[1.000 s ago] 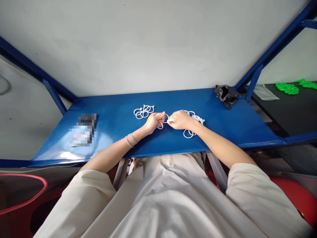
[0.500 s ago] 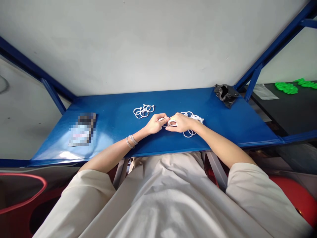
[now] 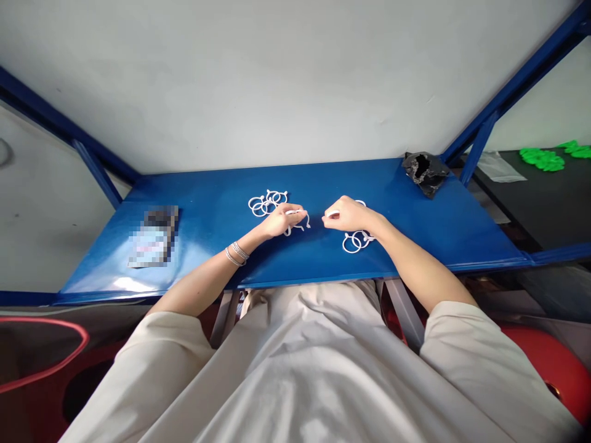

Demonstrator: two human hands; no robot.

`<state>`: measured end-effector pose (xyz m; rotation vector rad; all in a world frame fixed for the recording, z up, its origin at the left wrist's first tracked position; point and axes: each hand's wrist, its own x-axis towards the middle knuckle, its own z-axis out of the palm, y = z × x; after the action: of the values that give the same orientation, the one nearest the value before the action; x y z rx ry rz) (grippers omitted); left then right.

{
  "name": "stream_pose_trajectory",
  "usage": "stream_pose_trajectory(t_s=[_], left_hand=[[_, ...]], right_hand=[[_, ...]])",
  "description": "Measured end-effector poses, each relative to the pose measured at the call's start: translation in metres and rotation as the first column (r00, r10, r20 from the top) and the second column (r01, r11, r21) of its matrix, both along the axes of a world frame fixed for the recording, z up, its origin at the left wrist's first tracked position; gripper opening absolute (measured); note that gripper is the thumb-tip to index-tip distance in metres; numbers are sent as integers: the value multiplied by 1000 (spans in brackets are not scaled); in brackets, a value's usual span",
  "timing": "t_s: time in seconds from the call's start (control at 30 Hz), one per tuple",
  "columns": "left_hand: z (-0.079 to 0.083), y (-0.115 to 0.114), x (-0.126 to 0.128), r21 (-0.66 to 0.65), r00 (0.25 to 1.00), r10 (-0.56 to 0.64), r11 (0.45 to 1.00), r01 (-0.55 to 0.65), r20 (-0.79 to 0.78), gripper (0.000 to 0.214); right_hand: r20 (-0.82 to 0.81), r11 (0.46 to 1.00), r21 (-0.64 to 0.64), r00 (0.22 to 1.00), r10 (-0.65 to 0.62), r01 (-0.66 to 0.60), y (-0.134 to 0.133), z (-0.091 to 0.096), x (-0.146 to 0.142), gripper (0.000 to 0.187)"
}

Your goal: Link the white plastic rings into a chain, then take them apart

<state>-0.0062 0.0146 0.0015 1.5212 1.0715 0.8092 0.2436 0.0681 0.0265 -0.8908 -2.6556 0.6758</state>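
Closed around a white plastic ring (image 3: 308, 219), my left hand (image 3: 280, 220) is just above the blue tabletop; part of the ring is hidden by the fingers. My right hand (image 3: 347, 213) is closed too, gripping another white ring (image 3: 331, 214) of which only a short piece shows. Beyond my left hand lies a small group of white rings (image 3: 258, 207) with little knobs. Under and beside my right hand is a second pile of white rings (image 3: 352, 243), partly covered by the hand and wrist.
A crumpled black plastic bag (image 3: 425, 174) sits at the table's back right corner. On the left lies a flat, pixelated packet (image 3: 153, 239). Blue frame bars (image 3: 99, 175) rise at both sides. Green pieces (image 3: 542, 159) lie on a dark surface to the right.
My hands, together before, have moved apart: the left went a little left, the right a little right. Each still grips a white ring. The view has shifted slightly.
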Motion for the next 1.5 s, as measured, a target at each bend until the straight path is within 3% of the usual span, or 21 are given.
stream_pose_trajectory(t_s=[0.13,0.33,0.53,0.8,1.13,1.27,1.37,1.5], left_hand=[[1,0,-1,-39,998,35,999,-33,50,51],[0,-2,3,-88,991,63,995,-53,120,49],[-8,0,3,-41,976,-34,998,44,214,41],[-11,2,1,-19,969,-52,998,58,242,39],[-11,2,3,39,961,-23,999,13,277,43],[-12,2,2,26,953,-52,999,46,298,44],[-11,1,3,-4,956,-81,996,86,280,45],[-9,-2,3,-29,976,-75,996,82,204,43]], right_hand=[[7,986,-49,987,-159,160,16,11,19,44],[25,975,-28,975,-219,220,16,12,23,39],[102,992,-37,988,-116,121,12,-6,3,21],[112,997,8,991,-77,77,9,-6,3,31],[-18,998,-17,998,-59,59,7,-10,0,45],[-188,998,9,981,-58,60,3,-10,-4,39],[-320,1000,1,947,-25,27,-2,-6,-7,23],[-356,998,-53,934,-35,17,-7,-3,-10,23]])
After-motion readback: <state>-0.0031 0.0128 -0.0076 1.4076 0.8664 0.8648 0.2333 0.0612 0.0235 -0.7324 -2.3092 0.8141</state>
